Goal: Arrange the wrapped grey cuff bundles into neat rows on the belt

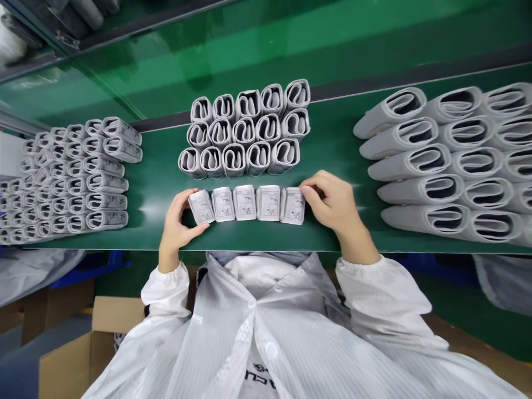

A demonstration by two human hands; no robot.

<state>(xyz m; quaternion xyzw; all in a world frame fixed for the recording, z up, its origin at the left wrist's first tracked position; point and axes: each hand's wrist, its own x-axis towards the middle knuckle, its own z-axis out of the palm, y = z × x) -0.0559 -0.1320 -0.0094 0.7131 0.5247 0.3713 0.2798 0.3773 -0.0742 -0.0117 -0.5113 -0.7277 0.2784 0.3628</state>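
Note:
A row of several rolled grey cuffs (245, 203), like blood pressure cuffs, lies on the green table with the printed sides up. At the row's left end, my left hand (178, 221) curls thumb and fingers around the leftmost rolled cuff (201, 206). My right hand (332, 202) has its thumb and bent fingers closed at the outer edge of the rightmost rolled cuff (293, 205); its other fingertips are partly hidden. Just behind the row stand more rolled cuffs (244, 128), set on end in three rows with their coiled ends up.
Many smaller rolled cuffs (75, 183) are stacked at the left of the green table (162, 160). Larger grey rolls (419, 166) stand in rows on the right. Below the table's front edge at left is an open cardboard box (66, 366). A shelf (62, 33) runs above, upper left.

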